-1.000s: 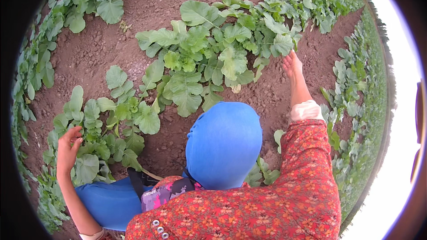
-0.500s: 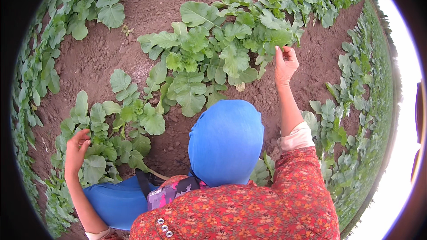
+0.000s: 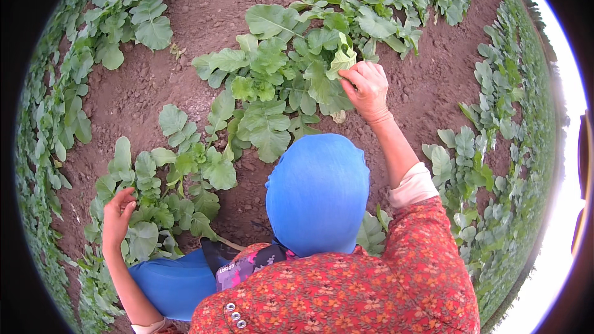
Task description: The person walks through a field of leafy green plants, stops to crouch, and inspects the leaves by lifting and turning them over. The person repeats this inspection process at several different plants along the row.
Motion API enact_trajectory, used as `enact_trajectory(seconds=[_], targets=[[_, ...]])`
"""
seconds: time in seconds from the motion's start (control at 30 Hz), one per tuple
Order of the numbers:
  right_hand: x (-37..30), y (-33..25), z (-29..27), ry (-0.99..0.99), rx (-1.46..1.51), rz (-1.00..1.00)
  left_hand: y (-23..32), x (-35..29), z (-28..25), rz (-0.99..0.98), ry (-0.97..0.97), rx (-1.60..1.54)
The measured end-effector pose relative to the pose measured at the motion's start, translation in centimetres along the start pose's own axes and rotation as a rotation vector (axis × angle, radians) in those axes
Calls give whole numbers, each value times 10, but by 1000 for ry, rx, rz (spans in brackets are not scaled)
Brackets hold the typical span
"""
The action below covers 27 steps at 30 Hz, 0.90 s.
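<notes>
Brown tilled field soil (image 3: 154,93) with rows of broad-leaved green plants, seen from above a person in a blue head covering (image 3: 317,192).

The right hand (image 3: 366,89), upper centre, has its fingers closed on a pale green leaf (image 3: 341,60) of the central plant (image 3: 278,80); the leaf points up and left from the fingers. The left hand (image 3: 117,216), lower left, rests half-curled against a smaller plant (image 3: 173,179), holding nothing visible, and is well apart from that leaf.

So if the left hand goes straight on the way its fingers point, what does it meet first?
Probably the leaves of the near plant: the left hand sits at their edge, though depth is unclear.
</notes>
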State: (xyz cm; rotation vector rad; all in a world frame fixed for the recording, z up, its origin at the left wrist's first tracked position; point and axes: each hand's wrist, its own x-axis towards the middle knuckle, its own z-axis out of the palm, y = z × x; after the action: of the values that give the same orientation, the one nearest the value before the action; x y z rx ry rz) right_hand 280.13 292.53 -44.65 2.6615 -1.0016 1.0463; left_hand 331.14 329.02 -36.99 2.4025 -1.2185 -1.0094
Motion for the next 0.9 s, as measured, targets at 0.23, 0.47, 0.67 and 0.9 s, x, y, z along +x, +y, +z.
enact_trajectory(seconds=[0.23, 0.47, 0.67, 0.9], targets=[[-12, 29, -1, 236, 197, 494, 16, -3, -2, 18, 5, 27], [-63, 114, 0, 776, 577, 1135, 14, -5, -6, 54, 20, 25], [-142, 97, -2, 513, 613, 1278, 21, -8, -11, 40, 33, -6], [-163, 47, 38, -60, 805, 1424, 17, -11, -10, 43, 45, -22]])
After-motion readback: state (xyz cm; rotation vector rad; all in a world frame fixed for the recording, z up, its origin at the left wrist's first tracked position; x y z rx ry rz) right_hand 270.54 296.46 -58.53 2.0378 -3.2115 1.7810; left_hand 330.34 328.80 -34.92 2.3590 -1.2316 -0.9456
